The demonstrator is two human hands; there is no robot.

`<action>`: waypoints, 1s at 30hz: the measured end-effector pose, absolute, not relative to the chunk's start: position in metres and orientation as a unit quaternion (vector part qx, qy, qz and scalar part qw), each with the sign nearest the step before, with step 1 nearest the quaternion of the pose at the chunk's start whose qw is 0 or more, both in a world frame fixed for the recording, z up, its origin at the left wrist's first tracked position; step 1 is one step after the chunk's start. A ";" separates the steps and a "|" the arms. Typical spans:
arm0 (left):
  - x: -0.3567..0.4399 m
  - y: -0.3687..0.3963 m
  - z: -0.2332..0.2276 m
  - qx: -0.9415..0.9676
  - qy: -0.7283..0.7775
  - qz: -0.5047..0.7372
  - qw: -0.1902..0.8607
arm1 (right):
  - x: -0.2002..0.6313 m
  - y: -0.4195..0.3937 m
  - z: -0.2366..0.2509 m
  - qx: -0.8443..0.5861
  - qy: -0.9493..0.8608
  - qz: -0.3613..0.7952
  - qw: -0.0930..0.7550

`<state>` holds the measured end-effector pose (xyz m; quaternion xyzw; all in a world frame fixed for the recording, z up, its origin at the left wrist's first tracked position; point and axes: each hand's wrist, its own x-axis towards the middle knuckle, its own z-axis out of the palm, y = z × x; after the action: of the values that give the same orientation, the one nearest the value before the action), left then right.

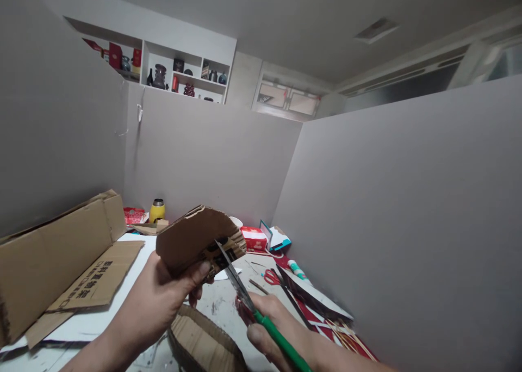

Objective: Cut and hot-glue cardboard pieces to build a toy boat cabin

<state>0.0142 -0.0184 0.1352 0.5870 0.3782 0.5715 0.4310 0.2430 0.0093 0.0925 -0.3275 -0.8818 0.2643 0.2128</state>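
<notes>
head view: left hand (157, 301) clamped on a corrugated cardboard piece (191, 236), raised above the table (220, 301). right hand (281, 334) gripping green-handled scissors (244, 293), blades at the curved edge. rounded outline partly cut; lower edge remains.

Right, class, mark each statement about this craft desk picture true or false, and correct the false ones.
1. The left hand holds a rounded cardboard piece. True.
2. The right hand holds a glue stick. False: it holds green-handled scissors.
3. The scissor blades touch the cardboard piece. True.
4. Red-handled scissors lie on the table. True.
5. The yellow bottle lies on its side. False: it stands upright.
</notes>
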 end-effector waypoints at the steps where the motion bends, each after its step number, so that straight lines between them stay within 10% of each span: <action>1: 0.015 -0.019 0.135 0.586 0.377 0.574 0.430 | 0.242 0.010 0.092 -0.325 -0.881 0.272 0.209; 30: -0.007 -0.006 0.140 0.588 0.358 0.527 0.499 | 0.261 -0.020 0.128 -0.306 -0.842 0.431 0.111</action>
<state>-0.0071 -0.0055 0.1403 0.5875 0.3584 0.5271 0.4985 0.2613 -0.0199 0.1276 -0.3056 -0.8419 0.4306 0.1111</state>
